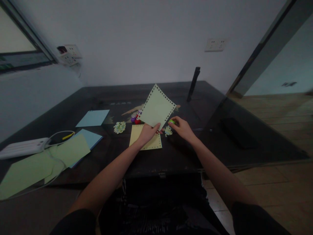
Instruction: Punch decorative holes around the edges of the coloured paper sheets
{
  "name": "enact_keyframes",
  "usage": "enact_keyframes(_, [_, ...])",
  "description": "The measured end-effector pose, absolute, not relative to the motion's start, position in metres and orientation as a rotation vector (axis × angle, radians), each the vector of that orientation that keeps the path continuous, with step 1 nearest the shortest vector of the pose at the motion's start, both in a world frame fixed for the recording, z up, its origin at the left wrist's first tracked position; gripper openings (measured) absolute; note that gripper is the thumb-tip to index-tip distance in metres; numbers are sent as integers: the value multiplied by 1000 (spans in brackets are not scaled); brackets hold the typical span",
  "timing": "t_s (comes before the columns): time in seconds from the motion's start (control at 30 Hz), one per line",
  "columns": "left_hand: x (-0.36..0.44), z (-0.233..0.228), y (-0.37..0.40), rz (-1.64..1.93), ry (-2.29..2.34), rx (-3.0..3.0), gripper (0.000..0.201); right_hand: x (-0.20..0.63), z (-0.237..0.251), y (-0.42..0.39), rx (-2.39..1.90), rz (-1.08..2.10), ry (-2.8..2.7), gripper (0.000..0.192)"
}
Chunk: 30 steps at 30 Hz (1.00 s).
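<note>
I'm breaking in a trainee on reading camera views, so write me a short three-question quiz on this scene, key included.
1. Fill in: the raised sheet is held in the ____ hand.
2. True or false: the yellow sheet on the table has holes along its edges.
3. What colour is the small object at the fingers of the right hand?
A. orange
B. bright green
C. white

Key
1. The left hand.
2. True; rows of holes show along its visible edges.
3. B, bright green.
</note>
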<state>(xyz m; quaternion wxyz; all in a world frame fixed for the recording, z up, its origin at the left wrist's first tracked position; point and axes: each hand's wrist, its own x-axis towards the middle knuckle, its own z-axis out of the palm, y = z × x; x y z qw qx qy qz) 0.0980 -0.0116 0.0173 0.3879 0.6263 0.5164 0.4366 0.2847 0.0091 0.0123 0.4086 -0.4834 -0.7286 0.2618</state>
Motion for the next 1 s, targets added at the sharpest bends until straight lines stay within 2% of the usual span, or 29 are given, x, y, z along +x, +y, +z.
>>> enact_keyframes(0.13, [97,15,-10,1146,1281,1610,22,286,15,8,-1190,624,-1857,34])
enact_keyframes(0.3, [95,16,-8,1127,1339,1671,23,289,16,11,-1153,729,-1846,29])
enact_keyframes(0.47, [91,21,-7,1096,1381,1760,26,291,19,11,-1133,743,-1799,36])
enact_keyframes(0.73, [87,23,-6,1133,1330,1779,27,301,45,1,-1020,992,-1579,40])
enact_keyframes(1.0, [87,21,-6,1112,1334,1758,26,367,48,61,-1203,783,-1506,34])
